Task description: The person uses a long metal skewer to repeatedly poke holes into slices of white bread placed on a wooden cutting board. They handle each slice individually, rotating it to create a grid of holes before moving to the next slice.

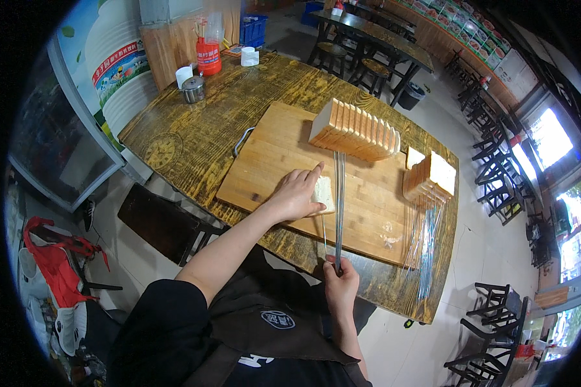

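My left hand lies over a bread slice, its thumb at the near edge and its fingers towards the far edge. The slice is flat on a wooden cutting board. In my right hand, at the table's front edge, is a bundle of thin metal skewers reaching across the board. A single skewer runs from that hand to the slice's near edge; whether its tip is inside is hidden. Beyond the hands stands a row of sliced bread.
At the board's right sits a stack of skewered bread slices, with metal skewers jutting past the front edge. Bread crumbs dot the board. A metal pot and a red container stand on the wooden table. A stool is at left.
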`<action>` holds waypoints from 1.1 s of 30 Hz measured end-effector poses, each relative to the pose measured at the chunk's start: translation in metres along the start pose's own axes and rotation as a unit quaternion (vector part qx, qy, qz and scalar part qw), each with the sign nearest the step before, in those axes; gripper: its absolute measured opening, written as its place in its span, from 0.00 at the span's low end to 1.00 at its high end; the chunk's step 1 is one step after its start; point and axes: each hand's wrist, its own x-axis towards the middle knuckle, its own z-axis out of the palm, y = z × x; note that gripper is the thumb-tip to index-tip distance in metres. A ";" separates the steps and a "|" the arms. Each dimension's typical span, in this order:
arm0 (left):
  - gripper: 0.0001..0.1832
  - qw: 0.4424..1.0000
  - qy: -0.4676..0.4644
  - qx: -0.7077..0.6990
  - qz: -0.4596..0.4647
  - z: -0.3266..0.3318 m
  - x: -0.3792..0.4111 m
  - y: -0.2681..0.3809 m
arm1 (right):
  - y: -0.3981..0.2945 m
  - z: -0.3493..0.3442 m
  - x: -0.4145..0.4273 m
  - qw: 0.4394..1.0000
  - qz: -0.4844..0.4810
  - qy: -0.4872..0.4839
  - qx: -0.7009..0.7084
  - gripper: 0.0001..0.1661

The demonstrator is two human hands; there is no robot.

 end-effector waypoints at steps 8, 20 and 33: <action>0.56 0.999 0.015 -0.030 0.005 0.000 -0.002 -0.001 | -0.005 0.003 0.006 1.000 -0.027 0.007 0.008 0.10; 0.35 0.980 0.031 0.188 0.059 0.028 -0.021 0.008 | 0.005 -0.007 -0.007 0.999 -0.013 -0.021 -0.029 0.11; 0.35 0.981 0.039 0.183 0.059 0.028 -0.022 0.008 | 0.031 -0.021 -0.046 0.998 0.053 -0.026 0.010 0.11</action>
